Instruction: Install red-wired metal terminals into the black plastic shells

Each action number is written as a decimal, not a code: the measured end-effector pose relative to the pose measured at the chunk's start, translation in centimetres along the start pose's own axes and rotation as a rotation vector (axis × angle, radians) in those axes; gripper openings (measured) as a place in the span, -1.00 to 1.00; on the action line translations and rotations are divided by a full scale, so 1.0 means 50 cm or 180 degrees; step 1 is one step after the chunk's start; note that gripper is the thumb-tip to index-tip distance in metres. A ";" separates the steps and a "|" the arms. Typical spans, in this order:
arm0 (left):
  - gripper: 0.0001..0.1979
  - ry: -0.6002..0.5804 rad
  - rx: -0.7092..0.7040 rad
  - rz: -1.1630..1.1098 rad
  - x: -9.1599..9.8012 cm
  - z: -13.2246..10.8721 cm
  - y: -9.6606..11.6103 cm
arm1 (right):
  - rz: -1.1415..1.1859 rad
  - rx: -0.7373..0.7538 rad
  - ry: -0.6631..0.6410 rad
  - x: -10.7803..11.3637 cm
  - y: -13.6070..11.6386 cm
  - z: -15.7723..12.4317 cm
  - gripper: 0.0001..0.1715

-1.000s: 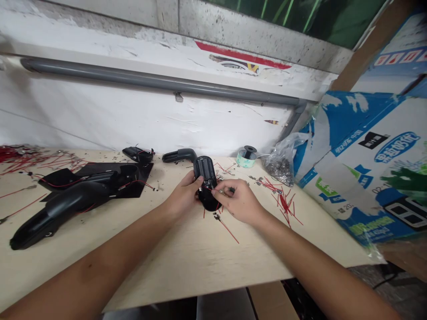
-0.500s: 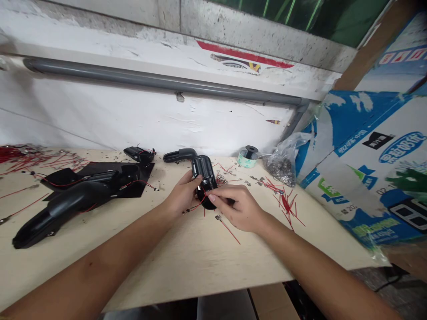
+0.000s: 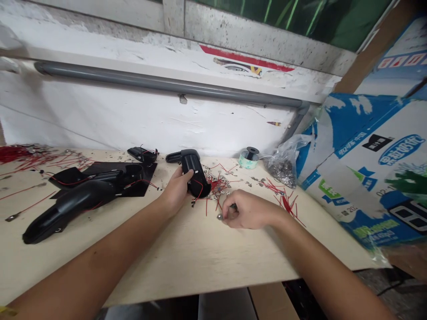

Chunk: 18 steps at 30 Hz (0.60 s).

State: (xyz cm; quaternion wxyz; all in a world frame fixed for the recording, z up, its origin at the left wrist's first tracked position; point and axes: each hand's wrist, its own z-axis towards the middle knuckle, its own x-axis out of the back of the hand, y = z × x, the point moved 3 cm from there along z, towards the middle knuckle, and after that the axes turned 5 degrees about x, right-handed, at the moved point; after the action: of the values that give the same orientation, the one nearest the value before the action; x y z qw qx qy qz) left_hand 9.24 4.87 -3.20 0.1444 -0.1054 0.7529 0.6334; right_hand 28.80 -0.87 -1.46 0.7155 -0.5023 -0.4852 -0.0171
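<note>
My left hand (image 3: pixel 178 189) is closed on a black plastic housing (image 3: pixel 196 182), thumb on its upper face. A thin red wire runs across the housing's lower end. To the right, my right hand (image 3: pixel 242 210) is low over the table with its fingers curled in a pinch. At its fingertips is a small metal part (image 3: pixel 219 217) with a red wire. Loose red wires and small metal pieces (image 3: pixel 218 183) lie between the housing and my right hand. Behind the housing is another black curved part (image 3: pixel 174 157).
Large black housings (image 3: pixel 71 204) lie on a black mat (image 3: pixel 142 189) at the left. Red wires (image 3: pixel 20 154) are heaped at the far left. A tape roll (image 3: pixel 247 158), a plastic bag of metal parts (image 3: pixel 282 166) and a blue-white carton (image 3: pixel 360 173) stand right.
My right hand has left the housing and moved down to the small metal part on the table. My left hand has shifted slightly left with the housing, which is now tilted.
</note>
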 end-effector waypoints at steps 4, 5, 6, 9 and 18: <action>-0.67 -0.0090 -0.0351 0.0600 0.005 0.004 -0.007 | 0.0010 0.0034 0.0005 0.007 0.001 -0.001 -0.81; -0.67 -0.0168 -0.0374 0.0700 0.005 0.004 -0.009 | 0.0039 0.0028 0.0040 0.011 0.001 -0.001 -0.80; -0.67 -0.0244 -0.0363 0.0770 0.005 0.005 -0.011 | 0.0079 0.0014 0.0097 0.016 0.001 -0.002 -0.82; -0.70 -0.0441 -0.0263 0.0772 0.005 0.005 -0.018 | 0.0231 -0.0078 0.0572 0.033 0.000 -0.002 -0.94; -0.76 -0.0038 -0.0290 0.1565 -0.003 -0.010 -0.003 | 0.2366 -0.0136 0.1165 -0.005 0.020 0.037 -0.57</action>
State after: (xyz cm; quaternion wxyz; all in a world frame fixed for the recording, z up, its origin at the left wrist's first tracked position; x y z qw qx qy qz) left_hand 9.38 4.35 -3.19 -0.0144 0.0782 0.7258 0.6833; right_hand 27.94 0.87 -2.27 0.7368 -0.6467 -0.1351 0.1433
